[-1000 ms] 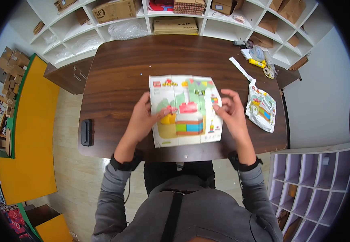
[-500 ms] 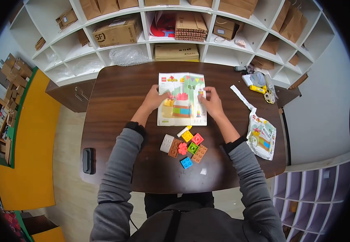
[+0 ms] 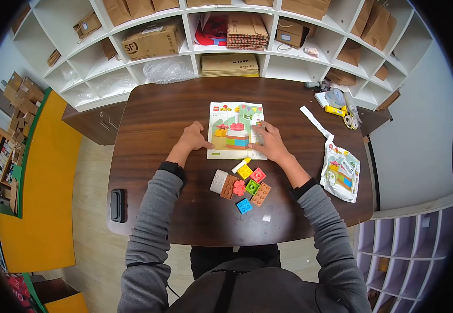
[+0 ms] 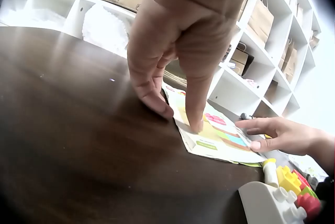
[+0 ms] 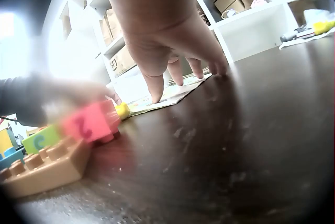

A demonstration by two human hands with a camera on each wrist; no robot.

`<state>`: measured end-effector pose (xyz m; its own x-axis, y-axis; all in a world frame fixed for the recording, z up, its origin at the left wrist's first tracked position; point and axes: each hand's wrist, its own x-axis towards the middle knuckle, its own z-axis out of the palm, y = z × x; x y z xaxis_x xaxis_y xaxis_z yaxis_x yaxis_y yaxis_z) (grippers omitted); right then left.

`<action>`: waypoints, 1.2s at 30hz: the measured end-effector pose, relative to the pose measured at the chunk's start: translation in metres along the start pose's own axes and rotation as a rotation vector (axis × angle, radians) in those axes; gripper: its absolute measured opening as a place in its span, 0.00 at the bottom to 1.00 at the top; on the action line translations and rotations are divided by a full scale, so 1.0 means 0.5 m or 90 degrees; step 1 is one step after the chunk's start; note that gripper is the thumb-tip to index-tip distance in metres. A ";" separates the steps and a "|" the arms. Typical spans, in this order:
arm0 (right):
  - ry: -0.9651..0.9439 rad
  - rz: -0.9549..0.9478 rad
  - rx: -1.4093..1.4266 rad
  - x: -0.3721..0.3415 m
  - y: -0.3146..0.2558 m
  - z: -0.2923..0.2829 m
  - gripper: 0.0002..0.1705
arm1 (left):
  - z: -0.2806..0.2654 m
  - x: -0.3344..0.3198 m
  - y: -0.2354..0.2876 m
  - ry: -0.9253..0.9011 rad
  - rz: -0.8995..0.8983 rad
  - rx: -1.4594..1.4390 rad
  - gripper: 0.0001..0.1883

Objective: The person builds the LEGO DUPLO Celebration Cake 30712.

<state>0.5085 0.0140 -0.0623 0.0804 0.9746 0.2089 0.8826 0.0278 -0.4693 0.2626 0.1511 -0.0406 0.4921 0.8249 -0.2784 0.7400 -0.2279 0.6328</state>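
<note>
Left hand [image 3: 192,137]: grip loosely spread, thumb on left margin of leaflet [image 3: 233,130], lying far-middle on worktop [image 3: 153,115]. Loose bricks [image 3: 239,188] just nearer. Right hand [image 3: 272,142]: fingers spread at right edge. We judge we're settling leaflet flat; next likely calls for letting go, reaching near.

Left hand [image 3: 192,137]: loosely bent
Right hand [image 3: 272,143]: spread
Left arm [image 3: 151,211]: toward 1 o'clock
Right arm [image 3: 321,216]: toward 11 o'clock

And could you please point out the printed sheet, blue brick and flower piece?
Printed sheet [image 3: 236,131], head view, middle of front
Blue brick [image 3: 244,205], head view, studded top
Flower piece [image 3: 239,188], head view, its middle
</note>
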 end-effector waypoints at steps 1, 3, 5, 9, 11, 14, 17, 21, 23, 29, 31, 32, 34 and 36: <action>0.000 -0.001 0.000 0.002 0.000 0.004 0.34 | 0.004 -0.001 -0.003 0.042 0.064 0.065 0.39; -0.048 0.030 -0.070 0.010 0.003 0.010 0.32 | 0.014 0.003 -0.006 0.048 0.075 0.052 0.38; -0.042 0.015 -0.078 0.021 0.017 0.018 0.31 | 0.023 -0.002 -0.005 0.049 0.082 0.036 0.38; 0.001 -0.023 -0.074 0.017 -0.003 0.002 0.24 | 0.023 -0.017 0.004 0.058 0.072 -0.027 0.34; 0.053 -0.063 -0.038 0.001 -0.034 -0.012 0.16 | 0.024 -0.021 0.009 0.049 0.056 -0.049 0.33; -0.074 -0.108 0.067 -0.030 -0.071 -0.035 0.09 | 0.017 -0.044 0.023 -0.030 0.072 -0.046 0.28; -0.080 -0.077 0.051 -0.087 -0.129 -0.047 0.10 | 0.004 -0.107 0.066 -0.176 0.177 -0.037 0.26; -0.070 -0.032 0.009 -0.154 -0.158 -0.037 0.19 | 0.046 -0.180 0.065 -0.166 0.371 0.077 0.31; -0.057 -0.060 -0.016 -0.172 -0.154 -0.026 0.20 | 0.052 -0.210 0.071 -0.137 0.387 0.114 0.32; -0.050 -0.063 -0.016 -0.189 -0.150 -0.017 0.15 | 0.069 -0.249 0.051 -0.041 0.433 0.183 0.30; -0.046 -0.066 -0.015 -0.191 -0.151 -0.018 0.14 | 0.076 -0.259 0.048 -0.001 0.450 0.203 0.28; -0.040 -0.069 -0.016 -0.194 -0.152 -0.020 0.13 | 0.076 -0.266 0.049 -0.003 0.447 0.200 0.28; -0.039 -0.072 -0.018 -0.198 -0.149 -0.022 0.12 | 0.070 -0.276 0.050 -0.010 0.413 0.202 0.27; -0.023 -0.069 -0.017 -0.202 -0.147 -0.022 0.11 | 0.073 -0.284 0.046 -0.003 0.401 0.208 0.26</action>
<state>0.4408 -0.0890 -0.0394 -0.0325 0.9735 0.2262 0.8973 0.1281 -0.4224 0.2266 0.0098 -0.0127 0.8734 0.4825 0.0660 0.4129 -0.8054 0.4252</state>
